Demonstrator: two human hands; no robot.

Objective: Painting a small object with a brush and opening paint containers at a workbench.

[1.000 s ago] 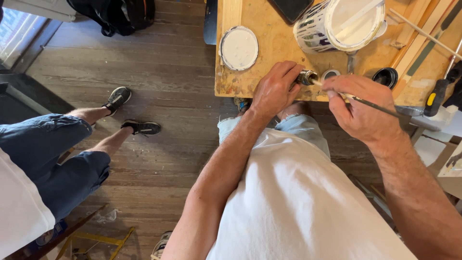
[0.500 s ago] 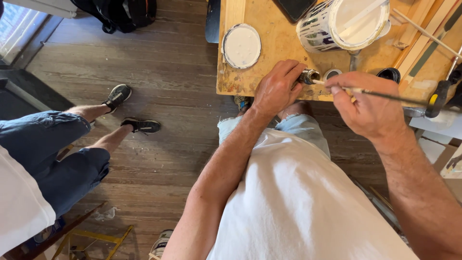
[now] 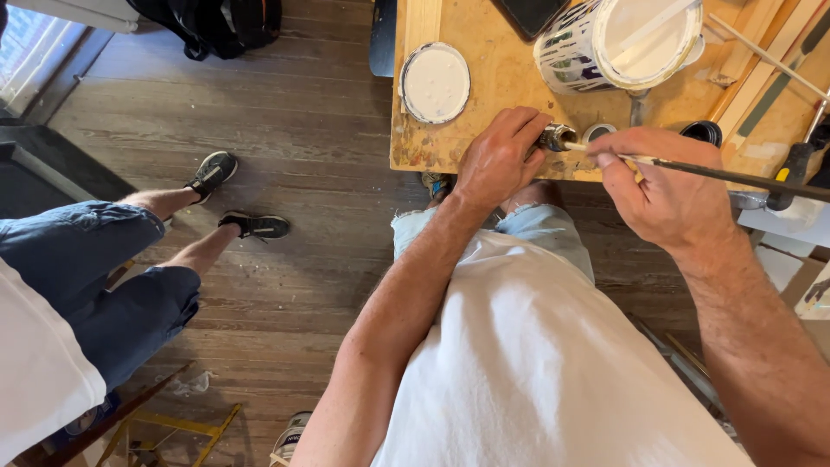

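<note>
My left hand [image 3: 500, 157] grips a small metal object [image 3: 558, 136] at the near edge of a paint-stained wooden table [image 3: 501, 73]. My right hand [image 3: 670, 186] pinches a thin paintbrush [image 3: 735, 175], whose dark handle runs off to the right and whose tip touches the small object. Just beyond my hands stands an open can of white paint [image 3: 618, 39] with a stir stick in it. The can's lid [image 3: 435, 82], coated white, lies flat at the table's left end.
Another person sits at the left, with legs in denim shorts [image 3: 104, 268] and dark sneakers [image 3: 212, 173] on the wood floor. Small dark jars [image 3: 702, 131], wooden strips and a screwdriver [image 3: 791, 169] crowd the table's right side. A black bag [image 3: 216, 22] lies at the top.
My right hand has drawn slightly closer to the left hand, bringing the brush tip onto the small object. The view has shifted a little; the left hand keeps its grip.
</note>
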